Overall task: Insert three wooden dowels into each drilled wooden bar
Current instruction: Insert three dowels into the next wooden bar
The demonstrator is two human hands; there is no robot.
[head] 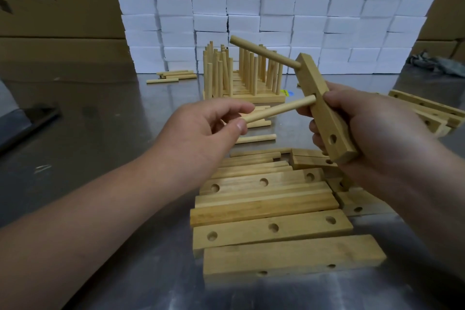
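My right hand [364, 123] grips a drilled wooden bar [324, 111] held up on a slant above the table. One dowel [264, 53] sticks out of the bar's top hole toward the upper left. My left hand [208, 128] pinches a second dowel [281, 109] whose tip sits at the bar's middle hole. The bar's bottom hole [333, 138] is open. A pile of loose drilled bars [271, 229] lies on the table below my hands. Loose dowels [254, 138] lie just beyond that pile.
Finished bars with upright dowels [241, 75] stand in a stack at mid table. More dowels [173, 75] lie at the back left, more bars [427, 111] at the right. White boxes [276, 7] wall the back, with cardboard boxes [55, 7] left. The table [100, 153] is shiny metal.
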